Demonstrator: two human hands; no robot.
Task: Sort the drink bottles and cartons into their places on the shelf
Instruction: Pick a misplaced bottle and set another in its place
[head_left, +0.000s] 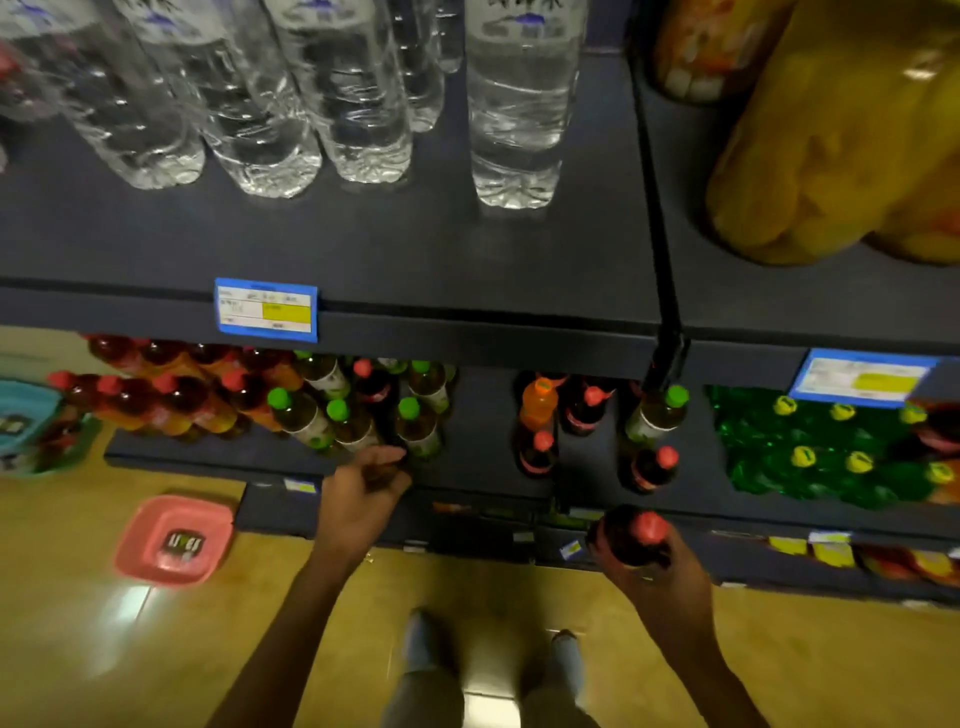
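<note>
1. Right hand (670, 577) wraps a dark red-capped bottle (631, 538), upright, off the shelf front.
2. Left hand (363, 493) curled at the shelf edge (218, 457); grasp unclear.
3. Matching red-capped colas (649, 467) stand just behind; right hand nearer.

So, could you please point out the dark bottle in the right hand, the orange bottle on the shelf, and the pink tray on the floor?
dark bottle (631, 540), head view, on its dark shoulder below the red cap.
orange bottle (538, 408), head view, on its body.
pink tray (150, 525), head view, on its inner wall.
</note>
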